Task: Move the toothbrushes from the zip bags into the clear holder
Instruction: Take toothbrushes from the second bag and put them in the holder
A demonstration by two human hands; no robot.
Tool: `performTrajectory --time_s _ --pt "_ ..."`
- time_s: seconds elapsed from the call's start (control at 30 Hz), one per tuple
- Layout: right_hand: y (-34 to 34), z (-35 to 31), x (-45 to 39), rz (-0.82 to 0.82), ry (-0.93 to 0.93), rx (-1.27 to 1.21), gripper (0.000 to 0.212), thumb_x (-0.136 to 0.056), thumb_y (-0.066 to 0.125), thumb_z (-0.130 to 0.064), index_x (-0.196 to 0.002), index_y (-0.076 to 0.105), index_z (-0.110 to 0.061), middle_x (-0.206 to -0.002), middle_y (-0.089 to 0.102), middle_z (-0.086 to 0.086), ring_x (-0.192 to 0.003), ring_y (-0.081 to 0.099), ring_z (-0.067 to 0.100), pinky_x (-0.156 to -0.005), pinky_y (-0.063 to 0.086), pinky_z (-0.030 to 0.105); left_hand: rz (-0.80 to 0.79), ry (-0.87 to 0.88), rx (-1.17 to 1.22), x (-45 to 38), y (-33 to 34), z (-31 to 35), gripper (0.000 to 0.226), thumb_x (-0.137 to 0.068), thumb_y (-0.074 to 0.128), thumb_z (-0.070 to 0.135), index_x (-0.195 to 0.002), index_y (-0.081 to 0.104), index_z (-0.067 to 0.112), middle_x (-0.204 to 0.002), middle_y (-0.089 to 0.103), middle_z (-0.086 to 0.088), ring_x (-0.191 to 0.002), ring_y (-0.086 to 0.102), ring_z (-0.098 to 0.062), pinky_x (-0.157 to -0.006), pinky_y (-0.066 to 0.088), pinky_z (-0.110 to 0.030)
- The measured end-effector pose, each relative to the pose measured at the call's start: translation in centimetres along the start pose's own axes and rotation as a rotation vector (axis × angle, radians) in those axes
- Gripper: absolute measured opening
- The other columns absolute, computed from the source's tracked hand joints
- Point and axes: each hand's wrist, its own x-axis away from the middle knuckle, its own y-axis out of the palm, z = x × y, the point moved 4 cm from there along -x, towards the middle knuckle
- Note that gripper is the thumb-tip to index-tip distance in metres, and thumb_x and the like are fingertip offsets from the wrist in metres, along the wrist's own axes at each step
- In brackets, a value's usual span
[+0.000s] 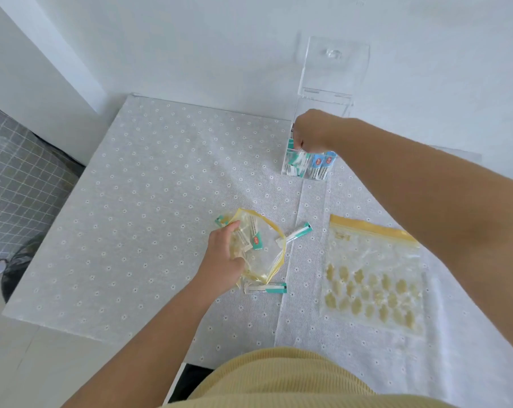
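A clear acrylic holder (323, 106) with its lid raised stands at the far right of the table, and several packaged toothbrushes (308, 164) stand inside. My right hand (307, 134) reaches down into the holder's top, fingers closed among the teal packs; what it grips is hidden. My left hand (224, 256) clutches an open yellow-edged zip bag (264, 254) in the middle of the table, with wrapped toothbrushes still inside. Two wrapped toothbrushes lie loose on the cloth, one (295, 235) to the right of the bag and one (265, 288) just below it.
A second zip bag (373, 278) with a yellow printed pattern lies flat at the right. A grey flower-dotted cloth (146, 201) covers the table, whose left edge drops off to the floor. A white wall rises right behind the holder.
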Motion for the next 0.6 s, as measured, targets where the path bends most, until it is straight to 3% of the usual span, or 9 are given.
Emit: performTrajectory --time_s 0.1,0.2,0.27,0.37,0.47,0.53,0.6 --pt "0.6 -0.6 0.0 -0.011 0.004 -0.01 0.026 -0.086 0.049 0.006 -0.099 0.071 0.0 -0.106 0.072 0.012 -0.084 0.067 0.025 -0.067 0.048 0.028 -0.021 0.02 -0.027 0.0 0.1 0.2 0.077 -0.081 0.052 0.001 -0.14 0.03 0.045 -0.132 0.029 0.008 -0.11 0.052 -0.025 -0.069 0.041 -0.017" --pt "0.2 -0.1 -0.2 0.074 0.062 -0.049 0.016 -0.085 0.062 -0.003 -0.096 0.073 -0.004 -0.1 0.074 0.01 -0.095 0.068 0.025 -0.082 0.053 0.033 -0.023 0.021 -0.033 0.0 0.1 0.1 0.076 -0.081 0.052 0.002 -0.14 0.03 0.045 -0.133 0.029 0.009 -0.112 0.052 -0.03 -0.068 0.04 -0.017" --pt "-0.4 0.7 0.0 0.14 0.125 -0.105 0.008 -0.079 0.071 -0.008 -0.087 0.074 -0.009 -0.088 0.073 0.004 -0.089 0.068 0.023 -0.086 0.054 0.037 -0.019 0.023 -0.034 -0.1 0.1 0.2 0.075 -0.081 0.052 0.002 -0.139 0.031 0.045 -0.131 0.03 0.008 -0.112 0.051 -0.03 -0.07 0.04 -0.018" --pt "-0.4 1.4 0.5 0.155 0.135 -0.154 0.015 -0.081 0.061 -0.001 -0.085 0.074 -0.008 -0.089 0.074 0.005 -0.085 0.069 0.023 -0.086 0.054 0.037 -0.02 0.019 -0.034 -0.1 0.1 0.3 0.075 -0.081 0.052 0.002 -0.139 0.031 0.046 -0.129 0.03 0.009 -0.112 0.052 -0.029 -0.07 0.041 -0.018" --pt "0.4 1.7 0.7 0.157 0.143 -0.177 0.025 -0.086 0.052 -0.001 -0.093 0.075 -0.01 -0.103 0.073 0.003 -0.095 0.066 0.022 -0.085 0.047 0.026 -0.015 0.016 -0.027 -0.2 0.0 0.3 0.075 -0.081 0.052 0.002 -0.139 0.032 0.045 -0.128 0.03 0.01 -0.111 0.052 -0.03 -0.071 0.043 -0.021" --pt "0.4 1.4 1.2 0.203 0.169 -0.226 0.026 -0.089 0.05 -0.006 -0.099 0.074 -0.012 -0.107 0.071 0.002 -0.101 0.064 0.021 -0.086 0.045 0.026 -0.012 0.017 -0.037 -0.3 0.0 0.5 0.075 -0.081 0.051 0.002 -0.139 0.031 0.045 -0.127 0.03 0.01 -0.11 0.053 -0.028 -0.072 0.043 -0.023" --pt "0.3 0.3 2.7 0.303 0.178 -0.343 0.027 -0.089 0.051 -0.008 -0.101 0.074 -0.015 -0.102 0.072 -0.001 -0.089 0.064 0.013 -0.082 0.045 0.021 -0.008 0.023 -0.046 -0.3 -0.1 0.6 0.075 -0.08 0.051 0.002 -0.139 0.031 0.045 -0.127 0.031 0.01 -0.105 0.054 -0.026 -0.071 0.044 -0.023"
